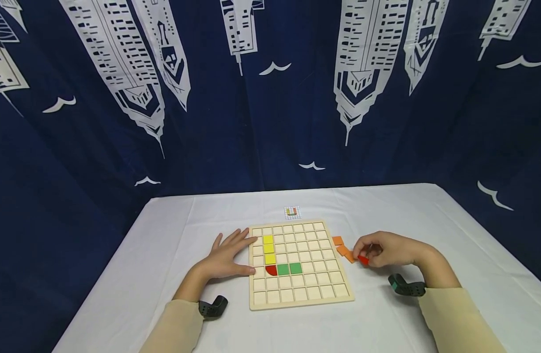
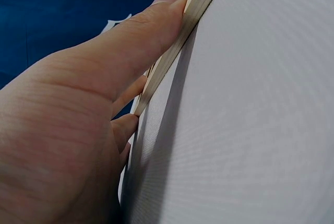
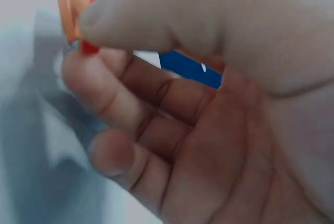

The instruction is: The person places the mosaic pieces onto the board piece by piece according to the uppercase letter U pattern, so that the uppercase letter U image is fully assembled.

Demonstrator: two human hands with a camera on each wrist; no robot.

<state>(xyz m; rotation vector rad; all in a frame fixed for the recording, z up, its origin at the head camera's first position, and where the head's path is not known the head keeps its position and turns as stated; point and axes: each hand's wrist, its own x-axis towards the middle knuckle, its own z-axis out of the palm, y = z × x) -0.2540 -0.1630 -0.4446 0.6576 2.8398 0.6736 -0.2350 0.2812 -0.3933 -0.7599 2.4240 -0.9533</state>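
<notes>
The left hand (image 1: 228, 257) lies flat, steadying the wooden board (image 1: 296, 294) by its left edge, while the right hand (image 1: 387, 250) pinches 1 red tile (image 1: 363, 260) beside the orange tiles (image 1: 343, 249)

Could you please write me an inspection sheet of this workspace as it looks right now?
Surface: table under white cloth.
Job's things: wooden grid board with three yellow tiles, a red quarter-round and two green tiles; red piece in hand.
Clutter: orange pieces right of the board; small pattern card behind it.
Hands: left hand flat against the board's left edge; right hand pinches the red piece.
Cables: nothing seen.
Surroundings: blue curtain with white towers.
</notes>
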